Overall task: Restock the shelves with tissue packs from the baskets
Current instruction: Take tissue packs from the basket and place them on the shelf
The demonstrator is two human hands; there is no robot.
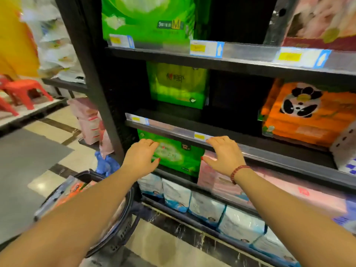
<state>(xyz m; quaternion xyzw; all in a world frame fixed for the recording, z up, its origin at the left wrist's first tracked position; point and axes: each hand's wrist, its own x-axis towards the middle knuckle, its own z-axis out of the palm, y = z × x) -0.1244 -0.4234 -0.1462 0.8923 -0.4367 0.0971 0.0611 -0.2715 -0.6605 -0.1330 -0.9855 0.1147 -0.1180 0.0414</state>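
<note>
Both grips are reaching forward with fingers spread and flat, pinching nothing. Left grip [142, 157] is resting palm-down on the left front face of the green tissue pack [179, 158]. Right grip [224, 157], wearing a red bead bracelet [238, 171] at the wrist, is hovering at the pack's right edge, fingertips lying up by the shelf rail [173, 129]; blur is hiding whether it is touching the pack.

Item location: the green tissue pack is standing between the two grips, under that rail, on the shelf just above the bottom row.

Nearest, lower left: a dark basket [132, 205] is sitting on the floor, holding wrapped packs.
Bottom shelf: white-and-blue packs [204, 207] are standing in a row.
Just right of the green tissue pack: pink packs [221, 184] are lying.
Shelf above: a second green pack [177, 85] and an orange panda pack [296, 112] are sitting well apart.
Farthest left: a red stool [21, 89] is standing.
</note>
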